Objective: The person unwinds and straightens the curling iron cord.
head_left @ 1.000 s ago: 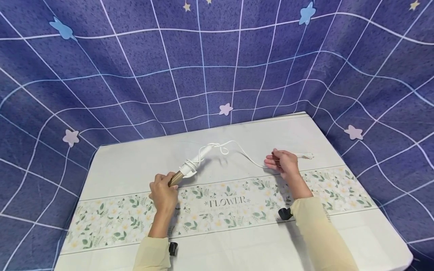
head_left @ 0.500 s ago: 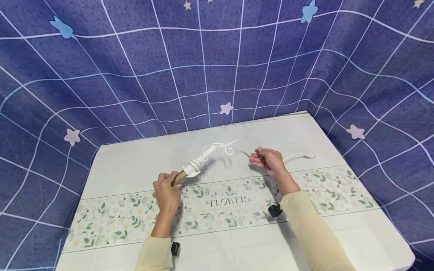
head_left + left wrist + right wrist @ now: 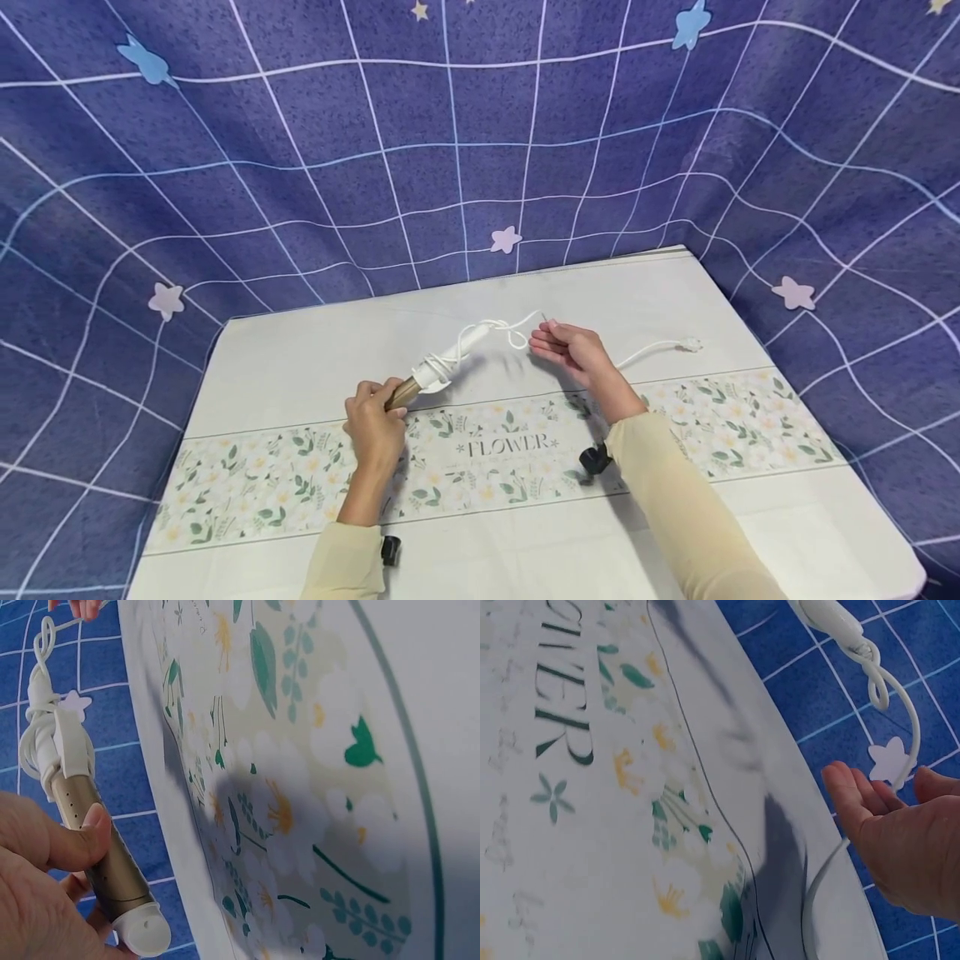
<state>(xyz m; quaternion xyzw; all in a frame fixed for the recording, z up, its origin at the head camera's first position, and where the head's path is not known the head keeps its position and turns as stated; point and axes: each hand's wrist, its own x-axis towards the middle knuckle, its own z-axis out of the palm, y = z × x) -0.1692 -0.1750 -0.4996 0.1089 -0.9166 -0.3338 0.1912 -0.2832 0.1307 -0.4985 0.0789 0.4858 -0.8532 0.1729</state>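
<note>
The left hand [image 3: 375, 422] grips the wand [image 3: 406, 392], aimed at two o'clock above the tabletop [image 3: 322, 362]. Cord [image 3: 916, 729] partly wraps it; the rest, crossing the right hand [image 3: 577, 350] with fingers extended, toward the three-o'clock plug [image 3: 690, 344], seems unwound.

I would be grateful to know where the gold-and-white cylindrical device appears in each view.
Head: the device, just below and left of centre.
Left wrist: its gold barrel, lower left.
Right wrist: only its white end, top edge, right of centre.
Shared landmark: the flower-printed tablecloth band.
</note>
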